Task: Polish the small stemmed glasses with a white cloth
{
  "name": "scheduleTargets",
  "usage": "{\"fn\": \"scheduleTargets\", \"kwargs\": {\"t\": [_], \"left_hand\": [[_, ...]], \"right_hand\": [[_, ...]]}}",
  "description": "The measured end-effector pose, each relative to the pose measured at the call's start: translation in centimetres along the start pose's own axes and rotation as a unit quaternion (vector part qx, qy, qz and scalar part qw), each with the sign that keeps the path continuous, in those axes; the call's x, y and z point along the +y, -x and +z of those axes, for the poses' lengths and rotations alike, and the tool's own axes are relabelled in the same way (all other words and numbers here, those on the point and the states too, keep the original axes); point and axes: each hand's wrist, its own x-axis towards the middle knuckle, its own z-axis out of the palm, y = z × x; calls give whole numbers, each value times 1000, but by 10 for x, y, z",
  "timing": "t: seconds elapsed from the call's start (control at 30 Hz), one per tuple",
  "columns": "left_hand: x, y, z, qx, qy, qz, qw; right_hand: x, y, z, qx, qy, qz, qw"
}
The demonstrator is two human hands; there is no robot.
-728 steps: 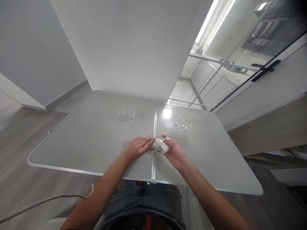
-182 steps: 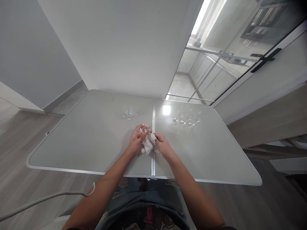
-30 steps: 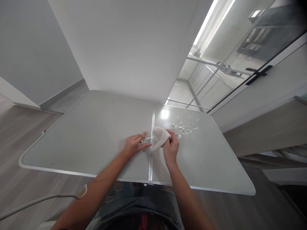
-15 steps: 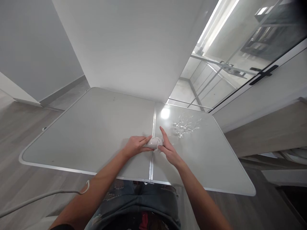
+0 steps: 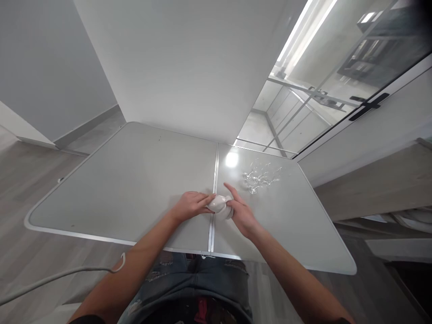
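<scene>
A small, glossy white rounded object (image 5: 218, 204) is between my hands over the table's middle seam; its kind I cannot make out. My left hand (image 5: 193, 204) grips its left end, with thumb and fingers closed on it. On its right side my right hand (image 5: 243, 216) presses with the thumb, while the index finger stretches away from it. A paler white part of the object bulges below, near the right fingers. To the right on the table lies a cluster of clear, thin, curly pieces (image 5: 258, 177).
The pale folding table (image 5: 135, 180) has a metal rim and a metal seam (image 5: 215, 168). A white wall (image 5: 189, 67) rises behind it, with a glass-paned door (image 5: 297, 103) at the right. A white cable (image 5: 74, 271) hangs at the lower left.
The white object has turned between my hands, showing more of its rounded surface and a bulge below. My right hand has shifted slightly right and down; the left has barely moved.
</scene>
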Motion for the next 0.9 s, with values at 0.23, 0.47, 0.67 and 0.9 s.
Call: {"fn": "scheduleTargets", "kwargs": {"t": [0.23,0.47,0.67,0.9], "left_hand": [[8,-7,0,-30,96,-51,994],[2,-17,-30,-335,397,-124,846],[-3,-9,-4,-80,146,-44,985],[4,-3,5,57,-194,141,969]], "right_hand": [[-5,13,7,47,27,-36,998],[-13,14,-15,-297,418,-381,769],[-1,3,-9,-132,220,-234,938],[-5,-2,9,107,-343,151,921]]}}
